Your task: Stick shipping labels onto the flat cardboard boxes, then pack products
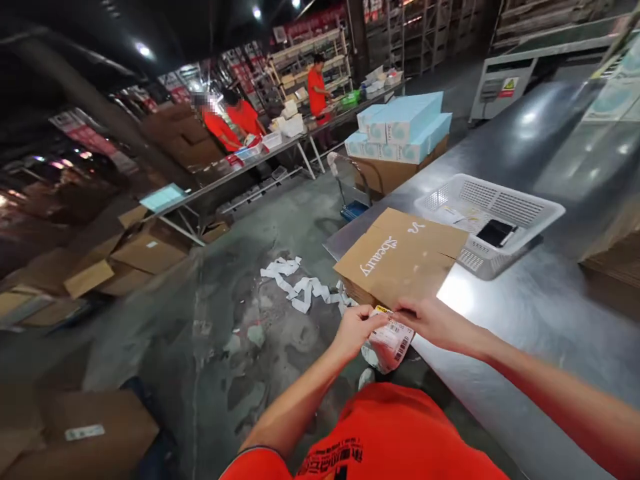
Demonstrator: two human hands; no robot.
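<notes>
A printed shipping label with barcodes and a yellow patch hangs in front of my red shirt, near the metal table's edge. My left hand pinches its upper left, thumb on the printed face. At the upper right of the label, my right hand is closed with its fingertips on it. Fingers cover part of the print. Just beyond both hands lies a stack of flat brown cardboard with white lettering, on the corner of the metal table.
A white plastic basket holding a black phone-like item stands beyond the cardboard. Light-blue boxes are stacked past the table. Paper strips litter the floor. Cartons stand left. People in red shirts are at a far bench.
</notes>
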